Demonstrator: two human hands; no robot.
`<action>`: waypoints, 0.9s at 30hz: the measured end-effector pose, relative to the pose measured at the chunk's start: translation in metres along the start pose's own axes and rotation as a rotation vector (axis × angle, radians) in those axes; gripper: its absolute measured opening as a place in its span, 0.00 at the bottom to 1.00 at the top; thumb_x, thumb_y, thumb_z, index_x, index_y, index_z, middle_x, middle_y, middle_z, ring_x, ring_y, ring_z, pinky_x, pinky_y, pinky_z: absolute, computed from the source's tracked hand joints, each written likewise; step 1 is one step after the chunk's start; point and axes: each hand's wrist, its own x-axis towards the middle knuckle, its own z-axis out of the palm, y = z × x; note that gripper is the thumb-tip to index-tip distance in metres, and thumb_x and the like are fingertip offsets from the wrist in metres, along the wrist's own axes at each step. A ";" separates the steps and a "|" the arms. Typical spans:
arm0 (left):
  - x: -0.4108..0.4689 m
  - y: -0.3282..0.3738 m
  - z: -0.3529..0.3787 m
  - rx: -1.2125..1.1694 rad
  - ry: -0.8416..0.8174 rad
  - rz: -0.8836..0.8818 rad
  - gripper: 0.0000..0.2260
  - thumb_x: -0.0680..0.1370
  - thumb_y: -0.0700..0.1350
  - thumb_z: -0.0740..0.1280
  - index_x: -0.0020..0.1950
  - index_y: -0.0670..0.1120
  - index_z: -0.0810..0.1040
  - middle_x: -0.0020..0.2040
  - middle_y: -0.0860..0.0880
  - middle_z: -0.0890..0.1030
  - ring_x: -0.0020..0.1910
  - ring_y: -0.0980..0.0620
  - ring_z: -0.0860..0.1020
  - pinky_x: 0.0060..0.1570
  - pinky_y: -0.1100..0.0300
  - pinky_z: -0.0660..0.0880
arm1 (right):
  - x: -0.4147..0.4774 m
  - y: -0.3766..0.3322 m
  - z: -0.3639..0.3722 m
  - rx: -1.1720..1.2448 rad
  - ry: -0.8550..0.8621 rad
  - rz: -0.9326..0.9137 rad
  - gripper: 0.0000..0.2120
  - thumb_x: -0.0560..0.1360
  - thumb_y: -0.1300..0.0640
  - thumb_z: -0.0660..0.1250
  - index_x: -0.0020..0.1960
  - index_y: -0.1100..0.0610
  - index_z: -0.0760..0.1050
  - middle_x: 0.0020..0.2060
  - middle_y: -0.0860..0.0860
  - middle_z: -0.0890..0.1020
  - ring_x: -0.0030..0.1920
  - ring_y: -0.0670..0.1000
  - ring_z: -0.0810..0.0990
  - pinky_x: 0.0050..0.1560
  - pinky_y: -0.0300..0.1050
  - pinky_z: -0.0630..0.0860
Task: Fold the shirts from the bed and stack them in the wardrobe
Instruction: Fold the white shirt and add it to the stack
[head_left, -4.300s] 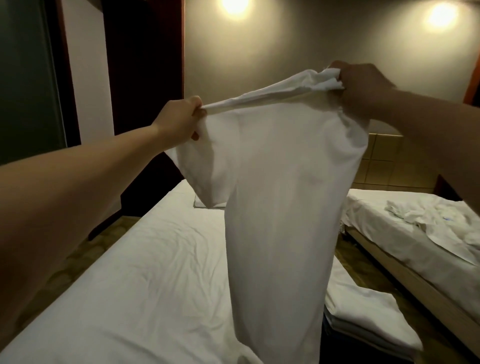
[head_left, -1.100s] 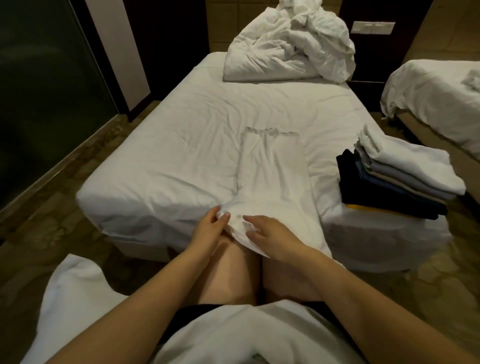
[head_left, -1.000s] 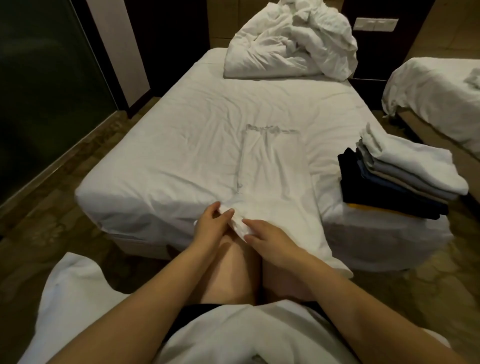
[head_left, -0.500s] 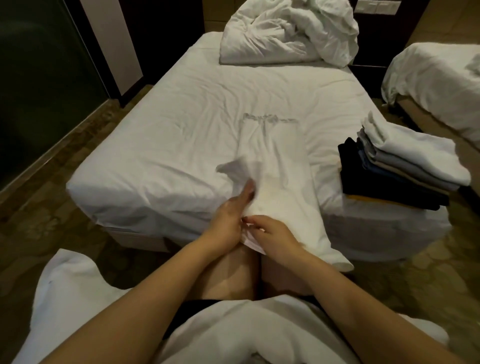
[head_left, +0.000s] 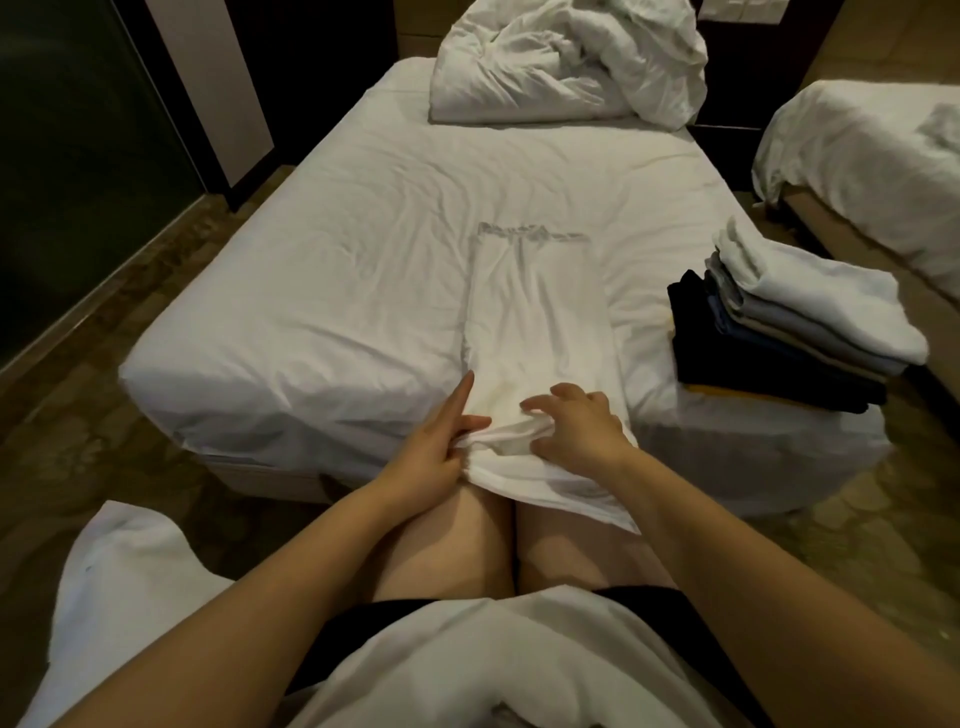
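A white shirt (head_left: 540, 322) is laid lengthwise on the bed (head_left: 311, 260), folded into a long narrow strip, with its near end draped over the foot edge and onto the person's thighs. The left grip (head_left: 436, 447), a bare hand, is placed at the left edge of that near end: the forefinger is stretched forward along the shirt's side, while a raised ridge of cloth is pinched under the thumb. The right grip (head_left: 576, 421) is set just beside it on the same ridge, its fingers curled and bunched cloth gathered beneath them, so that the shirt is grasped by both. Both forearms are extended forward over the thighs. A stack of folded clothes (head_left: 779, 332) is seen at the bed's right near corner, and a crumpled duvet (head_left: 566, 57) at its head.
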 end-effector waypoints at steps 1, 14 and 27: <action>0.000 -0.001 0.000 0.002 0.005 -0.007 0.39 0.74 0.30 0.58 0.71 0.66 0.45 0.65 0.51 0.74 0.62 0.59 0.71 0.56 0.78 0.63 | 0.000 -0.001 0.002 -0.062 0.001 -0.036 0.19 0.75 0.51 0.64 0.65 0.41 0.71 0.68 0.47 0.66 0.69 0.56 0.61 0.64 0.50 0.63; -0.002 -0.001 -0.003 0.026 -0.045 0.041 0.28 0.69 0.52 0.61 0.70 0.50 0.69 0.65 0.55 0.72 0.65 0.58 0.69 0.56 0.81 0.58 | -0.026 0.023 0.000 0.095 0.035 -0.251 0.21 0.80 0.47 0.58 0.71 0.51 0.67 0.70 0.47 0.69 0.73 0.50 0.61 0.70 0.43 0.56; -0.003 0.011 0.002 0.673 -0.107 0.172 0.42 0.62 0.72 0.57 0.73 0.56 0.63 0.69 0.55 0.68 0.68 0.55 0.64 0.63 0.58 0.60 | -0.061 0.008 -0.005 -0.273 0.183 -0.302 0.21 0.77 0.53 0.50 0.67 0.48 0.69 0.63 0.49 0.76 0.62 0.53 0.73 0.59 0.45 0.65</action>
